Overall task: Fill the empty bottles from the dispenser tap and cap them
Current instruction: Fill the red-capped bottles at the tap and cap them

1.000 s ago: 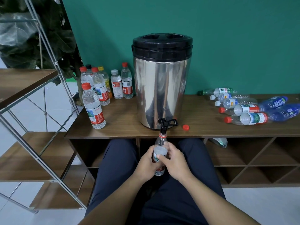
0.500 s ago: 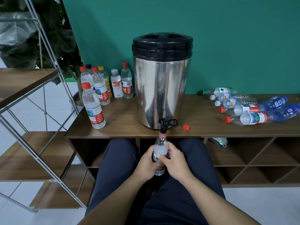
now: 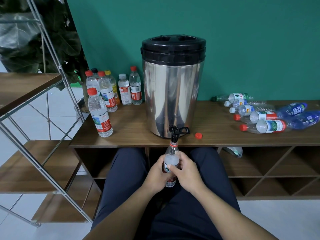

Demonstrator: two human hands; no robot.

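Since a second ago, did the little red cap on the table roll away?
No. The red cap lies in the same spot on the table, just right of the dispenser tap, as before.

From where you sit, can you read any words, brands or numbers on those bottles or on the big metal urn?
Blue lying bottle: large white characters show, too blurred to read.
Lying red-label bottle: print too small to read.
Standing bottle at the front: red label, text too small to read.
White-capped standing bottle: red label, unreadable.
Bottle under the tap: label mostly covered by the hands.
Dispenser: no writing visible.
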